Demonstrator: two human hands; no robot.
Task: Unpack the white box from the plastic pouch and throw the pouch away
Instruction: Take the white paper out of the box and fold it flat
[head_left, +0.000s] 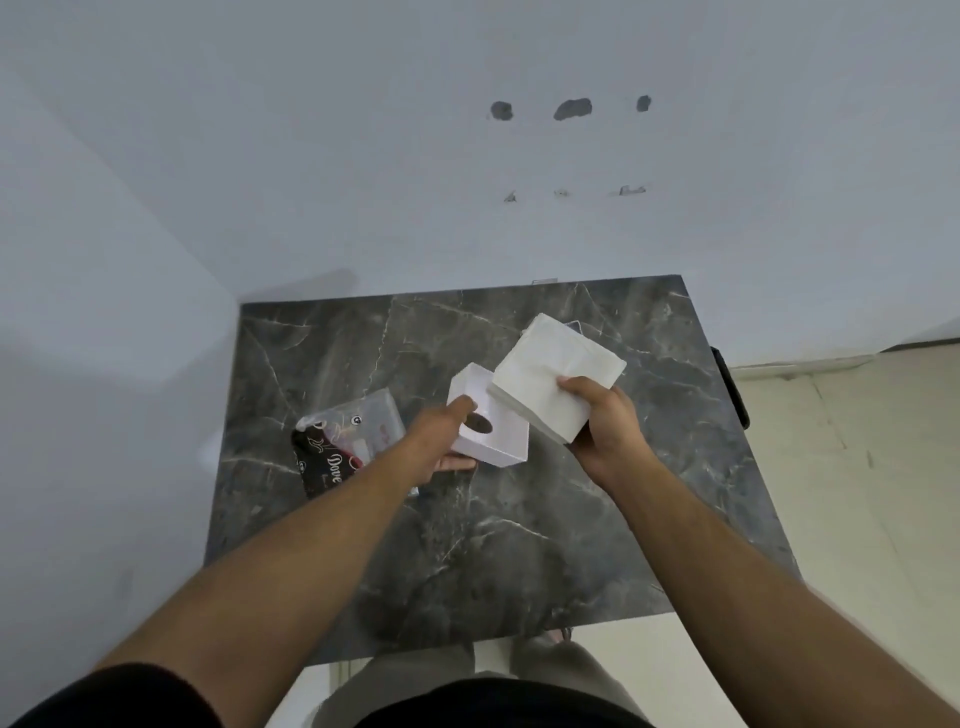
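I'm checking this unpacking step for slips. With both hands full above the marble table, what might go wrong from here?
1. The left hand pinches the small white box with an oval hole only at its edge, above the dark marble table; it may drop.
2. The right hand holds the larger white block tilted; it might slide out.
3. The clear plastic pouch with black print lies near the table's left edge, not yet thrown away, and a forearm may sweep it off.

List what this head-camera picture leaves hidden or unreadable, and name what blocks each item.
- Clear plastic pouch with black printed end, head view: its near part is covered by the left forearm; the small print is too blurred to read.
- Small white box with a dark oval hole: the left hand hides its near left side.
- What lies under the white square stack in the right hand: hidden.
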